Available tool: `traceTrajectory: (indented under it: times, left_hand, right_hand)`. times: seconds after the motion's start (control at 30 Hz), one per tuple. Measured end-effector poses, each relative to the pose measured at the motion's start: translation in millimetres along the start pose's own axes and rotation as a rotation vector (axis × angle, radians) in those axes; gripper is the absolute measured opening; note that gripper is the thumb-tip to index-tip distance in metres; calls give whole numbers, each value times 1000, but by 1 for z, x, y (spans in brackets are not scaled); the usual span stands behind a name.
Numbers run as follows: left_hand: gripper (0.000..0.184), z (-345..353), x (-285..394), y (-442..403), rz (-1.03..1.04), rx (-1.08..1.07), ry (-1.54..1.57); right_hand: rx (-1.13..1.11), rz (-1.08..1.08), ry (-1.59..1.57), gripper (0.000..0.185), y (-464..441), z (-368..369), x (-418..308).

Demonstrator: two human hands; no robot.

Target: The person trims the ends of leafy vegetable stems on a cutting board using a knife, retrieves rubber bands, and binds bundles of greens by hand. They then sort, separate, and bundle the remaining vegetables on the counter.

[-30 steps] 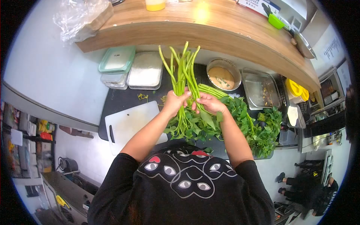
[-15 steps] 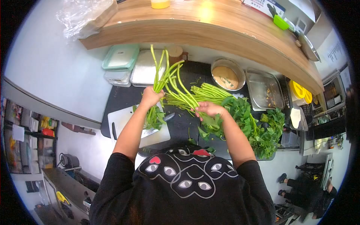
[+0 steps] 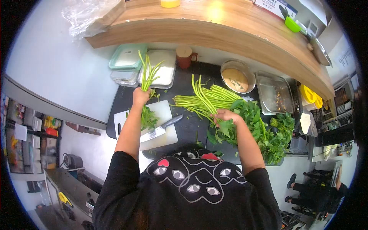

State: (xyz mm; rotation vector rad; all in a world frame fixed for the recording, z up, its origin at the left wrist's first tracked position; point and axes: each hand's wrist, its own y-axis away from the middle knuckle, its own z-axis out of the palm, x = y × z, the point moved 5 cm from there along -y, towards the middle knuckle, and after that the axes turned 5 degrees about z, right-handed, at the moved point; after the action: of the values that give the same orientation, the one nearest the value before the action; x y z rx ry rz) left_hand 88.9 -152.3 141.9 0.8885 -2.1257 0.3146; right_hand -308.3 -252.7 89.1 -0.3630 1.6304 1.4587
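Your left hand (image 3: 140, 98) grips a bunch of long green leafy stems (image 3: 147, 78) over the white plastic board (image 3: 164, 110); your right hand (image 3: 227, 114) pinches slim green stems (image 3: 200, 92) beside the dark-green leafy pile (image 3: 264, 140) on the black desk (image 3: 188, 132). Looks like portioning; lowering calls for clearance around the grey-handled knife (image 3: 171, 121).

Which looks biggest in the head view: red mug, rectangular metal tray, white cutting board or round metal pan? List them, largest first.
1. White cutting board, though partly covered
2. Rectangular metal tray
3. Round metal pan
4. Red mug

Bright overhead light; glare on wooden shelf (image 3: 184, 30); fisheye-curved edges, black corners.
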Motion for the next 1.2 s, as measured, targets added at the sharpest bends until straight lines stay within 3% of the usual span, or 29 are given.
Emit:
traceTrajectory:
  times: [0.1, 0.23, 0.37, 0.6, 0.63, 0.73, 0.77, 0.9, 1.0, 1.1, 1.2]
  left_hand:
    - [17, -5, 10, 10, 76, 94, 48]
    - [16, 26, 39, 43, 38, -61, 468]
    - [13, 68, 82, 93, 35, -228, 802]
    - [29, 95, 105, 112, 140, -299, 1058]
    - [29, 96, 106, 112, 138, -296, 1070]
    - [31, 96, 110, 116, 97, -345, 1126]
    - [31, 96, 112, 119, 88, -351, 1142]
    - [28, 94, 119, 128, 45, -349, 1280]
    - [23, 93, 119, 124, 1, -341, 1345]
    - [16, 88, 112, 114, 14, -352, 1361]
    - [13, 81, 118, 112, 96, -325, 1318]
  right_hand:
    - [-57, -67, -105, 29, 0, 14, -10]
    - [-203, -224, -321, 29, 2, 43, -52]
    - [-203, -361, -240, 27, -4, 63, -92]
    - [370, -649, 130, 32, 0, 86, -127]
    - [333, -591, 92, 39, 7, 91, -131]
    - [727, -640, 653, 49, 24, 99, -139]
    - [699, -515, 688, 57, 29, 105, -141]
    - [932, -587, 799, 59, 28, 125, -138]
    - [920, -754, 730, 54, 41, 130, -147]
    - [649, -857, 446, 45, 35, 103, -142]
    - [594, -710, 267, 37, 27, 90, -131]
